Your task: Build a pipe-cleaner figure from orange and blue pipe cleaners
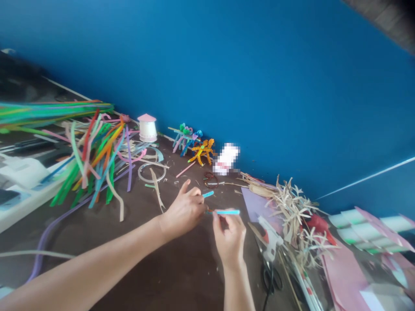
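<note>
My left hand (184, 210) is closed in a pinch on a light blue pipe cleaner (223, 212) over the dark brown table (136, 242). A short end of it sticks out past the fingers near the knuckles. My right hand (231, 238) is closed on the same pipe cleaner, holding its straight stretch from below. The two hands almost touch, and an orange-red tip shows between them.
A heap of coloured pipe cleaners (94, 160) lies at the left. A small white and pink pot (147, 128) and pipe-cleaner figures (194, 144) stand by the blue wall. At the right are dried straw pieces (292, 207), a glue gun (270, 237), scissors (270, 276) and pink paper (343, 272).
</note>
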The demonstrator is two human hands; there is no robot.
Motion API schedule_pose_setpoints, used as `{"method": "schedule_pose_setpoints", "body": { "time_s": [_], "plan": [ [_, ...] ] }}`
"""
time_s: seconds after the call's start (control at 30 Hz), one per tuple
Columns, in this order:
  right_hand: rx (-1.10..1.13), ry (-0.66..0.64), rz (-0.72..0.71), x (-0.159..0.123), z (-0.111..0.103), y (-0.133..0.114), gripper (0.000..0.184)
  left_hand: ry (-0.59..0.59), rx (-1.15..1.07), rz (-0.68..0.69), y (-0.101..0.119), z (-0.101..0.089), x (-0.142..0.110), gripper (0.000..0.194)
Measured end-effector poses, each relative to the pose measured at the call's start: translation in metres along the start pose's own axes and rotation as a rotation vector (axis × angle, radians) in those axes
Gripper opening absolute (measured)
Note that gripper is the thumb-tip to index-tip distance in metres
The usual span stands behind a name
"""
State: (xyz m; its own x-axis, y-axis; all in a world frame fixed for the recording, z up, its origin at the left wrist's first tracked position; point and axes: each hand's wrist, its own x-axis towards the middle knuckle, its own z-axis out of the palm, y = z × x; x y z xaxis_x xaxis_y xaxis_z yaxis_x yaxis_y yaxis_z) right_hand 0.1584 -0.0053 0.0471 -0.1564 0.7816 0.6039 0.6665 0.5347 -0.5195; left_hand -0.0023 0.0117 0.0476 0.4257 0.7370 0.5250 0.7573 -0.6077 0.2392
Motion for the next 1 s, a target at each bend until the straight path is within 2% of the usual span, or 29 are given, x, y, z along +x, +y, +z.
{"method": "schedule_pose_setpoints", "body": {
  "time_s": [0.07, 0.2, 0.27, 0.37, 0.43, 0.53, 0.63, 0.77, 0.87, 1.0],
  "plan": [
    [0.122, 0.033, 0.114, 0.003, -0.002, 0.003, 0.013, -0.030, -0.028, 0.075, 0.000, 0.000, 0.000, 0.018],
    [0.550, -0.024, 0.471, 0.006, 0.000, 0.012, 0.018, -0.048, -0.168, 0.200, 0.000, -0.004, 0.000, 0.020],
    [0.742, -0.016, 0.623, 0.006, 0.001, 0.015, 0.021, -0.053, -0.282, 0.176, 0.001, -0.005, 0.000, 0.018],
    [0.895, 0.051, 0.732, 0.007, 0.003, 0.017, 0.025, -0.030, -0.493, -0.013, 0.002, -0.002, 0.001, 0.014],
    [0.918, 0.105, 0.727, 0.007, 0.004, 0.016, 0.024, -0.002, -0.670, -0.202, 0.003, 0.002, 0.001, 0.014],
    [0.858, 0.116, 0.676, 0.005, 0.006, 0.014, 0.021, 0.014, -0.971, -0.502, 0.002, 0.011, 0.002, 0.019],
    [0.718, 0.067, 0.629, 0.003, 0.009, 0.013, 0.019, 0.029, -1.219, -0.688, 0.000, 0.018, 0.003, 0.022],
    [0.537, -0.029, 0.529, 0.001, 0.013, 0.007, 0.018, 0.080, -1.341, -0.781, -0.002, 0.021, 0.003, 0.024],
    [0.370, -0.081, 0.363, 0.000, 0.013, 0.001, 0.015, 0.125, -1.258, -0.809, -0.002, 0.021, 0.003, 0.023],
    [0.199, -0.139, 0.160, -0.001, 0.010, -0.005, 0.013, 0.159, -1.118, -0.733, -0.006, 0.023, 0.003, 0.024]
  ]
}}
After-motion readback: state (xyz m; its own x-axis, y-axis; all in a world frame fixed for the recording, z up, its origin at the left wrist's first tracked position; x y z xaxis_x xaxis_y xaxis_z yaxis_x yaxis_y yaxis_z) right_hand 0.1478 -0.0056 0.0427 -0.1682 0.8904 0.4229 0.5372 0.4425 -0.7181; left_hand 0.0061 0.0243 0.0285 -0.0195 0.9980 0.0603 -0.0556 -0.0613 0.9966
